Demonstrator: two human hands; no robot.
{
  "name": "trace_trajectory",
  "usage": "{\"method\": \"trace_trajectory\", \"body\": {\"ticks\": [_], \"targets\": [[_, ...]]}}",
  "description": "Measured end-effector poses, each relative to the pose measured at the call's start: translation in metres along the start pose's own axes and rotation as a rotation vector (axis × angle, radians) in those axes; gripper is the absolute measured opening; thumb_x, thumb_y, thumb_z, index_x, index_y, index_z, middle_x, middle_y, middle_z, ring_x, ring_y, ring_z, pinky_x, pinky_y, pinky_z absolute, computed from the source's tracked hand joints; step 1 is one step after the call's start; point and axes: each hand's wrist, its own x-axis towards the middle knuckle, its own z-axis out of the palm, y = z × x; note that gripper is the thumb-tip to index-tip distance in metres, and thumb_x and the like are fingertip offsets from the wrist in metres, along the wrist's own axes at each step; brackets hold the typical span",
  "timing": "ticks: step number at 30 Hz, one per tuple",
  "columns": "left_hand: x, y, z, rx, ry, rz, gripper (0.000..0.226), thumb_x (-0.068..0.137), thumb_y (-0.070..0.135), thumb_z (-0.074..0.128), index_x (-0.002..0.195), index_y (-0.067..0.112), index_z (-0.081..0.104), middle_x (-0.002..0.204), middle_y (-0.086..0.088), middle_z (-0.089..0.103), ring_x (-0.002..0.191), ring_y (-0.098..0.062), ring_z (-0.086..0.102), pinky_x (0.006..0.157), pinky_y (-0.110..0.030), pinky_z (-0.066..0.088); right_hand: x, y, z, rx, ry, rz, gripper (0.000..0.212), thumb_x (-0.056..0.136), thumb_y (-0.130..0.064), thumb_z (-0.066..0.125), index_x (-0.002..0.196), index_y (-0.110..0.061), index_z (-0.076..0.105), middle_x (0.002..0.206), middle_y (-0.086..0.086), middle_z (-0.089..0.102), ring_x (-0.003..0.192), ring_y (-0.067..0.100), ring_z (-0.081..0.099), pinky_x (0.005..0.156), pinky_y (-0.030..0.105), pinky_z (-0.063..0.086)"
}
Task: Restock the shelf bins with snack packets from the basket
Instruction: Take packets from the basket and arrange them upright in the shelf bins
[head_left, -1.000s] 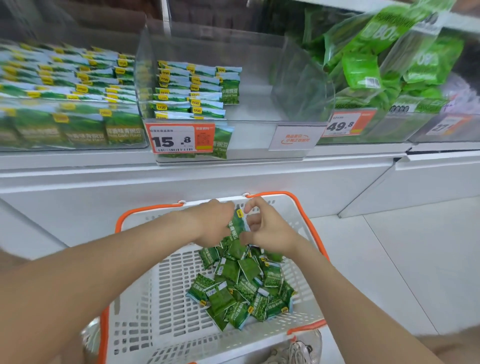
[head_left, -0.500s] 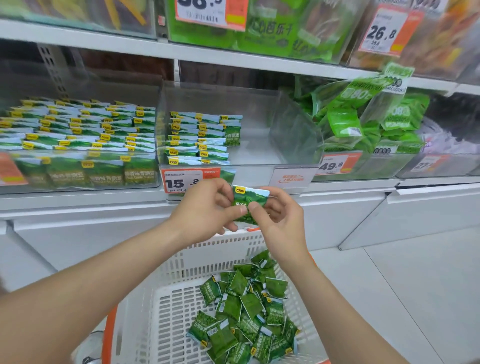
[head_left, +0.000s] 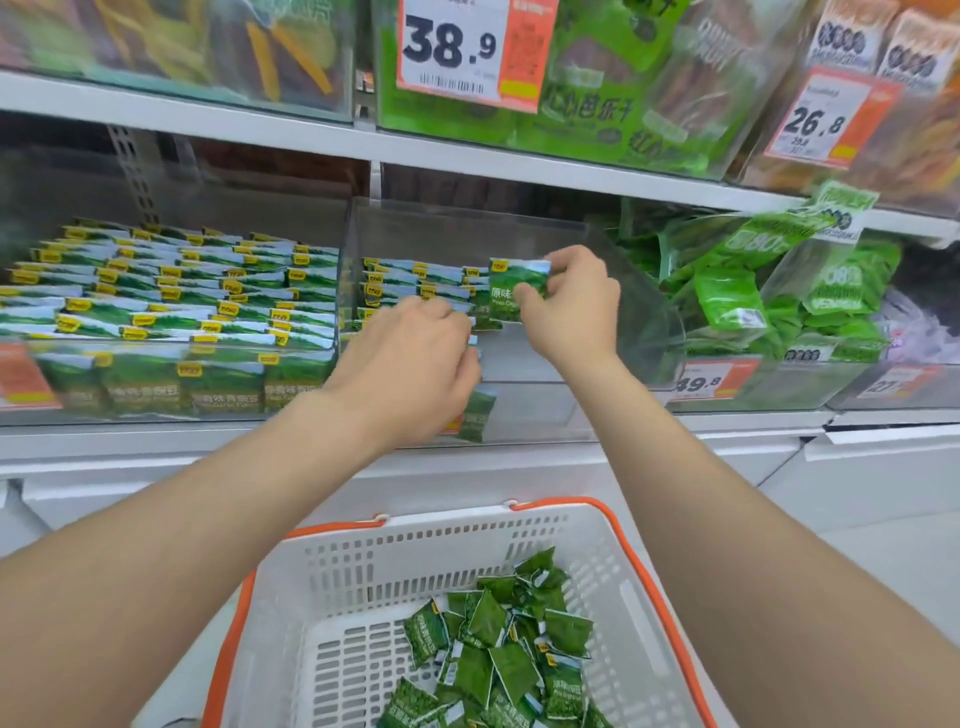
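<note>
On my far left the clear plastic shelf bin (head_left: 171, 364) is packed with flat green-and-white snack packets standing in tight rows. Next comes my left hand (head_left: 410, 364), knuckles up and fingers curled down against the front edge of the rows of small green packets (head_left: 410, 283) at the left of the middle clear bin (head_left: 545, 410); from here I cannot tell whether it pinches any of them or only rests against them. Just to its right I hold one small green foil snack packet (head_left: 517, 291) upright over the bare floor of that middle bin, touching or nearly touching the end of the rows. My right hand (head_left: 576, 306) pinches it at its right edge between thumb and fingertips. Lower down, between my forearms, the white slotted plastic basket with an orange rim (head_left: 644, 577) holds a loose heap of crumpled green packets (head_left: 498, 660) toward its right side. Further right, another clear bin (head_left: 769, 384) is heaped with bright green bags, a 49.8 price label (head_left: 701, 382) on its front.
</note>
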Motion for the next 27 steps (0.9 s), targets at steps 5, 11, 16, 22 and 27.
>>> {"method": "trace_trajectory", "body": {"ticks": [5,11,16,22,27], "targets": [[0.006,-0.005,0.008,0.032,-0.205,-0.014,0.036,0.106,0.038,0.028,0.083,0.020,0.049,0.094,-0.013,0.063,0.093,-0.037,0.059,0.082,-0.043,0.046,0.048,0.010,0.046,-0.240,-0.244,0.141,0.030,0.085,-0.019,0.075,0.109,-0.009,0.060,0.115,0.013,0.063,0.100,0.031,0.060,0.069,0.030,0.042],[0.011,-0.005,0.011,0.033,-0.246,-0.057,0.033,0.106,0.040,0.026,0.089,0.020,0.047,0.102,-0.013,0.059,0.091,-0.032,0.044,0.079,-0.043,0.033,0.071,0.016,0.074,-0.459,-0.405,0.185,0.055,0.093,-0.016,0.069,0.140,-0.007,0.043,0.141,0.019,0.046,0.126,0.032,0.054,0.088,0.031,0.047],[0.010,-0.004,0.009,0.010,-0.251,-0.070,0.032,0.107,0.038,0.027,0.090,0.020,0.047,0.094,-0.008,0.047,0.090,-0.028,0.038,0.078,-0.040,0.032,0.080,0.017,0.078,-0.531,-0.407,0.218,0.048,0.092,-0.012,0.065,0.137,-0.007,0.050,0.137,0.016,0.052,0.125,0.031,0.055,0.085,0.031,0.047],[0.011,-0.002,0.009,0.008,-0.258,-0.069,0.029,0.106,0.035,0.029,0.091,0.019,0.047,0.093,-0.010,0.046,0.091,-0.029,0.039,0.077,-0.040,0.033,0.075,0.012,0.084,-0.527,-0.428,0.139,0.065,0.091,-0.024,0.075,0.144,-0.006,0.042,0.138,0.013,0.052,0.128,0.029,0.053,0.087,0.031,0.049],[0.010,-0.002,0.008,0.023,-0.227,-0.030,0.031,0.107,0.035,0.028,0.089,0.019,0.047,0.091,-0.009,0.050,0.087,-0.030,0.042,0.076,-0.039,0.034,0.063,0.007,0.057,-0.476,-0.354,0.208,0.089,0.086,-0.029,0.083,0.150,0.000,0.028,0.144,0.019,0.048,0.128,0.037,0.056,0.086,0.036,0.048]]}}
